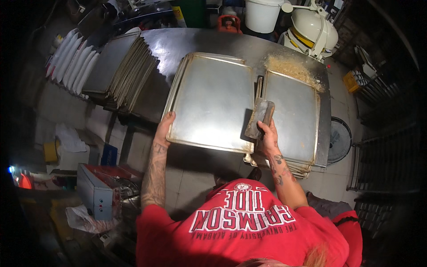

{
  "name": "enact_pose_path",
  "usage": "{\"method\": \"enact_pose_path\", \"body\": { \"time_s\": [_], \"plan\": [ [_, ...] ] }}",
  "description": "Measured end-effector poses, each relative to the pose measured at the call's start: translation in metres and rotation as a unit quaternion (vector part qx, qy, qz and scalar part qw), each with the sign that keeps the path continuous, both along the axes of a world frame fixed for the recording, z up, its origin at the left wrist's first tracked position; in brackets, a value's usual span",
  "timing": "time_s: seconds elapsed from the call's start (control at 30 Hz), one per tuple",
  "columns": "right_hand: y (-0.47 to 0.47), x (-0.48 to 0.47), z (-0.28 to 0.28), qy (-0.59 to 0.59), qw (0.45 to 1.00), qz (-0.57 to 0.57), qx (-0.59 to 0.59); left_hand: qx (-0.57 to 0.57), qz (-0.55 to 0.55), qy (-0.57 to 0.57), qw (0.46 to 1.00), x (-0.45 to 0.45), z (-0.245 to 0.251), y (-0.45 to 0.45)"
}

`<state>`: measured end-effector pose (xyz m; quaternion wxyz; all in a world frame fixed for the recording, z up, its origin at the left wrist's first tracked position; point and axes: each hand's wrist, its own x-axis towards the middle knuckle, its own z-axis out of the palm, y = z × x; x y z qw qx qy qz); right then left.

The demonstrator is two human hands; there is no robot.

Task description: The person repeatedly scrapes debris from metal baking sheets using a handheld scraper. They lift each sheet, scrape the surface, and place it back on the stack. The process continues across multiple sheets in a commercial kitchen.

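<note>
My left hand grips the near left corner of a metal baking sheet, which lies on other sheets, its near edge jutting past the steel table. In my right hand is a flat scraper-like block with a worn, dark surface, held over the gap between two stacks of sheets. The right-hand stack sits under and beside my right forearm. Pale crumbs are scattered behind that stack.
Many baking sheets stand on edge at the table's left, beside white packets. Behind the table are a white bucket, a red gas cylinder and a cream-coloured machine. A grey metal box with buttons stands at lower left.
</note>
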<state>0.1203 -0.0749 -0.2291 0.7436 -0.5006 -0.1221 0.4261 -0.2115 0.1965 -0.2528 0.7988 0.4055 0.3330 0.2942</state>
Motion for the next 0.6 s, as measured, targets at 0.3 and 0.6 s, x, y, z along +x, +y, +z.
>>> {"method": "enact_pose_path", "body": {
  "time_s": [0.3,0.6],
  "plan": [
    [0.039,-0.019,-0.032,-0.084,0.994,0.026,-0.07,0.469,0.123,0.484,0.729,-0.008,-0.017,0.061],
    [0.085,-0.055,-0.033,-0.168,0.976,0.127,-0.06,0.35,0.016,0.596,0.722,0.019,-0.047,0.068]
  ]
}}
